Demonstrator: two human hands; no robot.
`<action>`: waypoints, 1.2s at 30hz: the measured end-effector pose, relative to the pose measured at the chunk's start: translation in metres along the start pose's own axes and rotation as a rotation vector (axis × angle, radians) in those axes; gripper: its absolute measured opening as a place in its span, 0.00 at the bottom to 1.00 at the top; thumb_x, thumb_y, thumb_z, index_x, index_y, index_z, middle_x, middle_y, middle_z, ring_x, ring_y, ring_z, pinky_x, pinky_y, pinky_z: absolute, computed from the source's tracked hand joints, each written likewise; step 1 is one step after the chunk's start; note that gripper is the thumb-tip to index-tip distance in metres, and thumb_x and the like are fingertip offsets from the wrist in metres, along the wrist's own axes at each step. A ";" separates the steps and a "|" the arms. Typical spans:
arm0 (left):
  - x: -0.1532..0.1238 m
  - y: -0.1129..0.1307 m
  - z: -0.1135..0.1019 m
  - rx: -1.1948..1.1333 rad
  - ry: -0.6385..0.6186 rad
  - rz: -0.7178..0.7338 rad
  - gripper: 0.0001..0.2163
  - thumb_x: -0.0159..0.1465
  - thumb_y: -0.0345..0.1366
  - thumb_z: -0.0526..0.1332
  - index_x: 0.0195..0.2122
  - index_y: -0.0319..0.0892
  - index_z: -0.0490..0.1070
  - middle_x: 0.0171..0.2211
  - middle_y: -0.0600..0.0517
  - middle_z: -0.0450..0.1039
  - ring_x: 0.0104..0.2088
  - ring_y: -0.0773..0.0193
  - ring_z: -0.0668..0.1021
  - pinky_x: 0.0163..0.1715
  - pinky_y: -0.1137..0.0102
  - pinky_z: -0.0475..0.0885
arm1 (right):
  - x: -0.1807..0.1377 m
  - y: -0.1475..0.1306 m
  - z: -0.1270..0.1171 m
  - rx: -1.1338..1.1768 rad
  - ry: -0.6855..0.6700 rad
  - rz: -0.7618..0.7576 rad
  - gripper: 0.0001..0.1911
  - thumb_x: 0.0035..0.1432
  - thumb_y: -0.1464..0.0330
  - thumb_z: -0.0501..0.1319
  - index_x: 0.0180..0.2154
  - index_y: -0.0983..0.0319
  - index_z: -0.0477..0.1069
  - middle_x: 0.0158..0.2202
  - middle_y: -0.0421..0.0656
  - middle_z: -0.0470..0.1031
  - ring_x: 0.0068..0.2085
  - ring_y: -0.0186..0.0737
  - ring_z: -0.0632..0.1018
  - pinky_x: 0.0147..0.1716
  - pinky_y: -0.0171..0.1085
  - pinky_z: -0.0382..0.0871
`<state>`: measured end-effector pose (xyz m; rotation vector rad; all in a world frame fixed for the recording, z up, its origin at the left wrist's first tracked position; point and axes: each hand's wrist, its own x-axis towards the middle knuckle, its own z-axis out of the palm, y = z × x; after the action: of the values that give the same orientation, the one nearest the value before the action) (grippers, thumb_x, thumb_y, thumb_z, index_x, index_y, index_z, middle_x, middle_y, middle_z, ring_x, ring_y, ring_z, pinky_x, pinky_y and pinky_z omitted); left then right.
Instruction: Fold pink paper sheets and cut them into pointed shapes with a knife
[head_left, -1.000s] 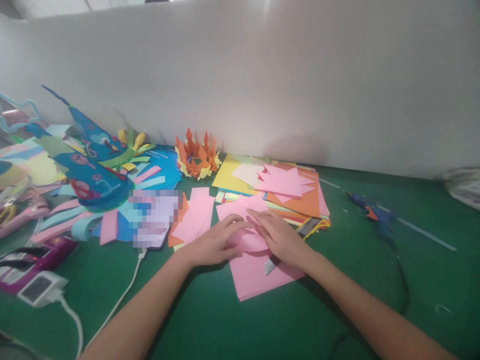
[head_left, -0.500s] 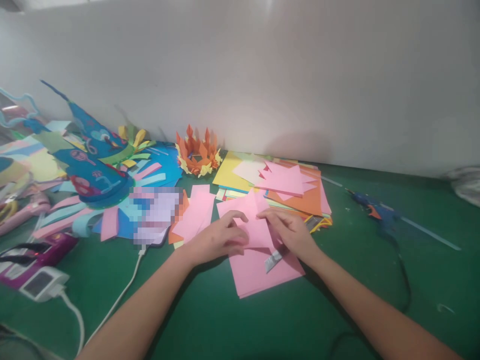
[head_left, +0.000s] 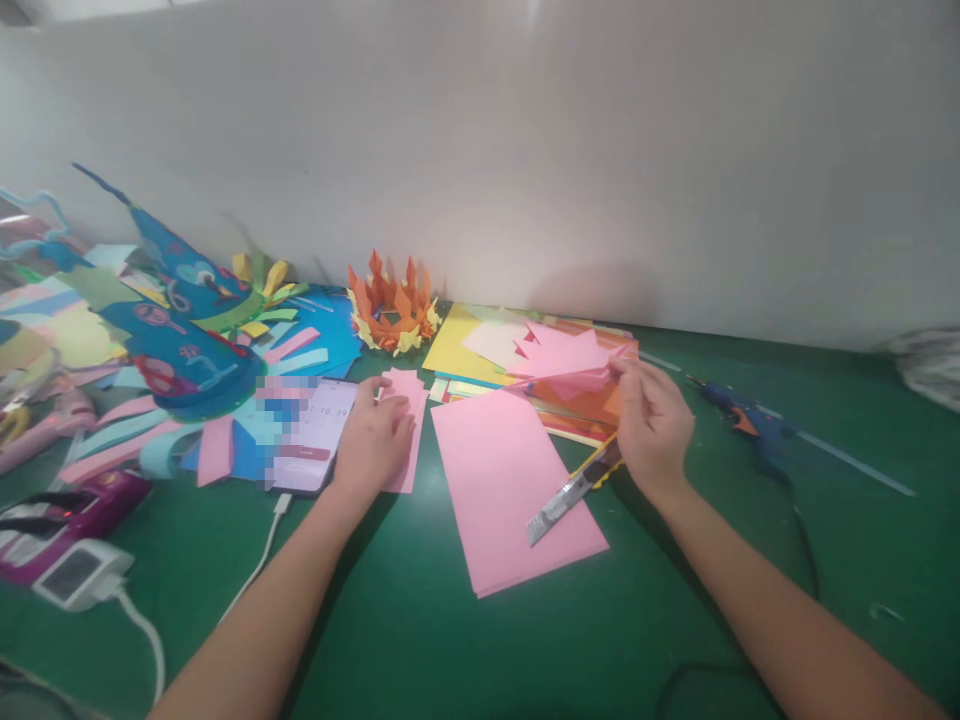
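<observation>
My left hand (head_left: pixel 373 437) lies on a small pile of pink paper pieces (head_left: pixel 406 395) beside a phone (head_left: pixel 309 436), fingers curled over the top piece. My right hand (head_left: pixel 651 425) is over the stack of coloured paper (head_left: pixel 480 350), pinching the edge of a pink cut piece (head_left: pixel 559 362) between thumb and fingers. Between my hands a pink sheet (head_left: pixel 504 490) lies flat on the green table (head_left: pixel 420 640). A utility knife (head_left: pixel 570 490) rests across its right edge, just under my right wrist.
An orange and yellow paper crown (head_left: pixel 390 305) stands by the white wall. Blue paper hats and coloured strips (head_left: pixel 180 330) crowd the left. A blue glue gun (head_left: pixel 739 415) with cord lies at the right. A white charger (head_left: pixel 71 575) and purple device (head_left: pixel 52 515) sit at front left.
My hands have parted from the folded pink piece over the sheet. The left went left onto the small pink pile; the right went up and right to the coloured stack with a pink piece.
</observation>
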<state>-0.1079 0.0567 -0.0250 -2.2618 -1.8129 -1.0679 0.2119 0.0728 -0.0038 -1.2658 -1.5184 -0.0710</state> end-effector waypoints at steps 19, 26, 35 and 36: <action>-0.013 0.033 0.015 0.036 -0.426 0.092 0.32 0.60 0.51 0.61 0.60 0.40 0.56 0.62 0.40 0.59 0.64 0.43 0.56 0.61 0.47 0.49 | -0.010 -0.007 0.009 -0.004 -0.724 -0.185 0.16 0.66 0.63 0.50 0.53 0.58 0.62 0.45 0.45 0.77 0.47 0.45 0.76 0.56 0.54 0.58; -0.010 0.036 0.011 -0.100 -0.378 0.077 0.29 0.57 0.44 0.66 0.57 0.44 0.59 0.54 0.42 0.65 0.56 0.47 0.66 0.57 0.48 0.55 | -0.013 0.002 0.011 -0.056 -0.730 -0.121 0.24 0.67 0.60 0.48 0.61 0.58 0.50 0.50 0.47 0.75 0.55 0.46 0.72 0.62 0.59 0.42; -0.009 0.037 0.011 -0.371 -0.264 0.066 0.06 0.63 0.29 0.55 0.39 0.43 0.69 0.40 0.50 0.70 0.42 0.61 0.74 0.43 0.65 0.71 | -0.009 -0.006 0.004 -0.130 -0.702 0.046 0.17 0.66 0.59 0.46 0.45 0.60 0.69 0.30 0.42 0.77 0.33 0.44 0.77 0.30 0.37 0.64; -0.009 0.036 0.012 -0.371 -0.239 0.045 0.06 0.63 0.28 0.55 0.40 0.43 0.68 0.41 0.49 0.70 0.44 0.60 0.74 0.44 0.65 0.71 | -0.008 -0.006 0.003 -0.134 -0.707 0.039 0.17 0.66 0.59 0.47 0.42 0.59 0.70 0.28 0.42 0.76 0.31 0.43 0.76 0.28 0.36 0.63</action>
<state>-0.0708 0.0434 -0.0259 -2.7340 -1.7529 -1.2656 0.2044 0.0665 -0.0079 -1.5161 -2.1099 0.3392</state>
